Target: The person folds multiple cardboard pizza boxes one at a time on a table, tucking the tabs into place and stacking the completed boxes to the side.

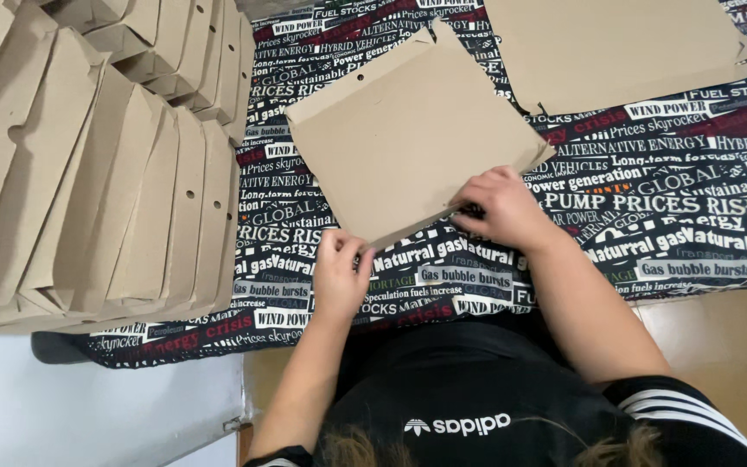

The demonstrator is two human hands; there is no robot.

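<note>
Here, a folded brown cardboard box (408,130) lies flat on the bench, on a black cloth (650,190) printed with headline words. The right hand (501,207) pinches its near right edge, its grip clenched on the cardboard; the left hand (339,275) presses its curled fingers just under the near left corner. Stacked folded boxes (131,164) overlap at left, and a flat cardboard sheet (616,47) lies beyond.

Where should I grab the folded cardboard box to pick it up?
Probably by the near edge of the folded cardboard box, coming from the person's side. It lies flat and thin, that edge is free, and the left hand and right hand already pinch there.
</note>
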